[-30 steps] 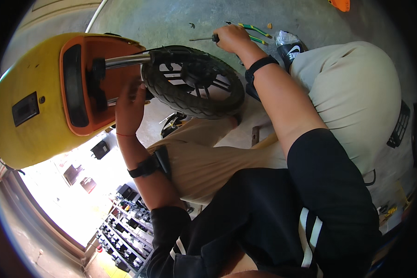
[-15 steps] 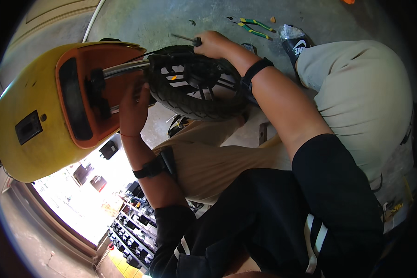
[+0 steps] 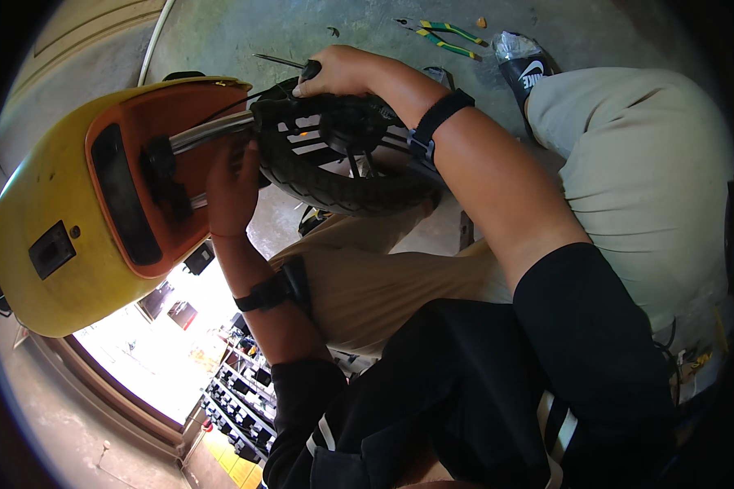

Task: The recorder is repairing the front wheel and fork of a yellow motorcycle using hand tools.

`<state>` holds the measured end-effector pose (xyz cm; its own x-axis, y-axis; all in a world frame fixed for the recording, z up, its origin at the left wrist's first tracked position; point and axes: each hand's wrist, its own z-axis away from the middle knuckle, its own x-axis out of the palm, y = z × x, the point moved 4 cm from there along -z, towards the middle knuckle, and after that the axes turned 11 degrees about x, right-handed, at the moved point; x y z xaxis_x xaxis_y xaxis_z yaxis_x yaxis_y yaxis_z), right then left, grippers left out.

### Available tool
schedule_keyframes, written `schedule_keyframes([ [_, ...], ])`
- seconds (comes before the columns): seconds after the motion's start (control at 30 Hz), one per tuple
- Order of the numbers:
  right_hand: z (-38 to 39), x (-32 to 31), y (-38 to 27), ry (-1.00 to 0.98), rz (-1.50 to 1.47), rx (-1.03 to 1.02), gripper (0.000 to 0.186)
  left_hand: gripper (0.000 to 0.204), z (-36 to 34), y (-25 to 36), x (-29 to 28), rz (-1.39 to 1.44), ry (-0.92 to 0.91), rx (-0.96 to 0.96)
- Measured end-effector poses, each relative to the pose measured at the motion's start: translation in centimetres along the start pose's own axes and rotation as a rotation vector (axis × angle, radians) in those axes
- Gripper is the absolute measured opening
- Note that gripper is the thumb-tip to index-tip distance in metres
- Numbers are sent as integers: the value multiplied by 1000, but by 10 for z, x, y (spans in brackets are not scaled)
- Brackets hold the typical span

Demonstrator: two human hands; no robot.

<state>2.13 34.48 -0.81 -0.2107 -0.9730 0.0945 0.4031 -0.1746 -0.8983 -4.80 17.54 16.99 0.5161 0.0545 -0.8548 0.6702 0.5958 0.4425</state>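
Observation:
A screwdriver (image 3: 311, 71) with a black handle is gripped in my right hand (image 3: 338, 72), its metal shaft pointing left over the top of a black spoked wheel (image 3: 322, 186). The hand's underside is close to the tyre. My left hand (image 3: 232, 191) is at the wheel's left side, thumb against the tyre and fingers partly lost in shadow near the fork. The silver fork tube (image 3: 212, 132) runs from the wheel into the orange-lined front of a yellow scooter body (image 3: 33, 196), which lies on its side. A thin black cable crosses above the fork.
Green-and-yellow pliers (image 3: 448, 41) lie on the concrete floor beyond the wheel, beside my shoe (image 3: 523, 69). My bent legs flank the wheel. A pale pipe (image 3: 155, 41) runs at the upper left. A rack of black parts (image 3: 240, 407) stands by the bright doorway.
My right hand has moved left and slightly up with the screwdriver, across the top of the wheel. My left hand stays at the tyre. The scooter front appears slightly lower in view.

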Motion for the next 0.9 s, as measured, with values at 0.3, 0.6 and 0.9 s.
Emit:
schedule_keyframes([
  [0.3,6,-6,-14,-138,-60,180,35,27,-7,-1,0,-42,-11,11],
  [0.6,-3,-4,-25,-134,21,173,25,27,-10,-4,1,-33,-9,-5],
  [0.9,4,-2,-47,-114,116,140,18,31,-12,-1,1,-62,-4,-21],
])
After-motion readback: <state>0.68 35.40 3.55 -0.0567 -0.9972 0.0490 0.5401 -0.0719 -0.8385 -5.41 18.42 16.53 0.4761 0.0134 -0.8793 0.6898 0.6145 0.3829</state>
